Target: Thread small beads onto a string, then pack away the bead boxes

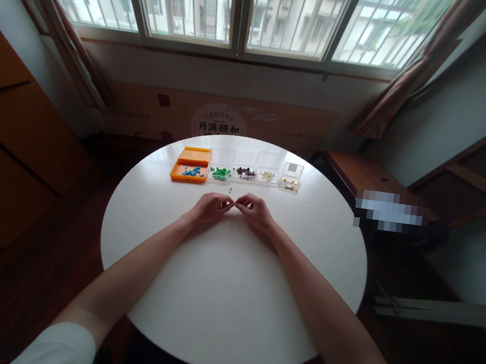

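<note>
My left hand [213, 205] and my right hand [254, 208] meet fingertip to fingertip just above the white table [227, 299]. Both are pinched closed, and whatever sits between the fingertips is too small to make out. A tiny blue-green piece [230, 190] stands on the table just beyond my hands. Farther back is an orange box [172, 176] with its lid up, holding blue pieces [192, 171]. To its right, clear plastic boxes hold green pieces [221, 173], dark brown pieces [245, 172] and pale yellow pieces [267, 175].
A smaller clear box [289, 189] with its lid raised stands at the right end of the row, with small pale and dark pieces inside. Right of the round table is a wooden bench [361, 165]. A large printed carton [146, 103] leans below the window.
</note>
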The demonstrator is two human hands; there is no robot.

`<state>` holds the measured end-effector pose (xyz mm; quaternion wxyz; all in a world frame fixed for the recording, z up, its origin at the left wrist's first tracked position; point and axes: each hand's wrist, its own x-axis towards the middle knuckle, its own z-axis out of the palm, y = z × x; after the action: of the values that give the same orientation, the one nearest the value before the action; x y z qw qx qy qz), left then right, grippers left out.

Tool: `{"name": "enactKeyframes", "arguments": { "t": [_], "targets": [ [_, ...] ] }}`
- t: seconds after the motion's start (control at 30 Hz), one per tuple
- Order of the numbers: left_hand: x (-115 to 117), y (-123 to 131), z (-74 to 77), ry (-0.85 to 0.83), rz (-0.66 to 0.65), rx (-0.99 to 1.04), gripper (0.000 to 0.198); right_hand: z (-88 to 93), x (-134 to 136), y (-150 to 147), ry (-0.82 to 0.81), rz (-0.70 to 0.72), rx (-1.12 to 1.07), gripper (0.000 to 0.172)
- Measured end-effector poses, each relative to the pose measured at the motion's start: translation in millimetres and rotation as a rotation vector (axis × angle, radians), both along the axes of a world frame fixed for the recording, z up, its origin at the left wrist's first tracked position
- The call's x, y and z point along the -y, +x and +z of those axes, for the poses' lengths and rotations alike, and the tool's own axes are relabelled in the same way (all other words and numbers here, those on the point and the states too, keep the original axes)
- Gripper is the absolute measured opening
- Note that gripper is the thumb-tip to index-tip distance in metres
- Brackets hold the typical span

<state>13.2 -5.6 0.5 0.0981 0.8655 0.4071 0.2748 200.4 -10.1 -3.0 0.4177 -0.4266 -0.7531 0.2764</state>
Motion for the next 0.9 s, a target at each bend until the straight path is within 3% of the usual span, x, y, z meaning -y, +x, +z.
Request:
{"name": "enactKeyframes", "arguments": {
  "t": [0.9],
  "targets": [
    [2.9,0.5,4.4,0.029,-0.022,-0.020,0.023,0.9,1.4,-1.1,-0.009,0.006,0.024,0.013]
  ]
}}
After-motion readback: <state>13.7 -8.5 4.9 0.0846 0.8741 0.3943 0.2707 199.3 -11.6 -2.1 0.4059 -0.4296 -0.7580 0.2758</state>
